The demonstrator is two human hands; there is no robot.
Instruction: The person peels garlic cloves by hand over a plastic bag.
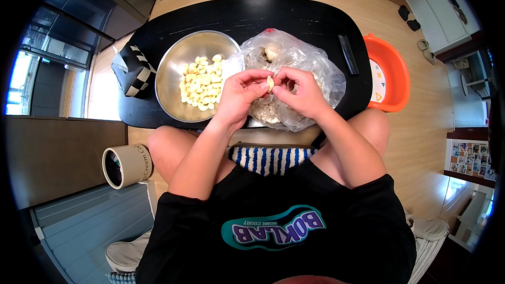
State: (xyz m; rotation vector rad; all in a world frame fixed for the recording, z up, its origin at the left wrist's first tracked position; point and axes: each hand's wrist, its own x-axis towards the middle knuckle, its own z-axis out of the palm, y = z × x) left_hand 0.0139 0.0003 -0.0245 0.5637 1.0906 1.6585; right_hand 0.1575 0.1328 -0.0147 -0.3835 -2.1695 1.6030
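Observation:
Between the fingertips of both hands is a pale garlic clove (270, 83). My left hand (243, 93) pinches it from the left side, and my right hand (299, 92) grips it from the right. Both hands are above a clear plastic bag (329, 73), which holds whole garlic bulbs (272, 51) and loose papery skins (265, 111). To the left of my left hand stands a wide steel bowl (168, 73) with many peeled garlic cloves (202, 81) gathered in it.
On the black table (252, 13) are a checkered tissue box (135, 71) at far left and a dark narrow object (347, 55) at right. An orange tub (400, 81) is beside the table's right end. A round bin (139, 163) stands on the floor at left.

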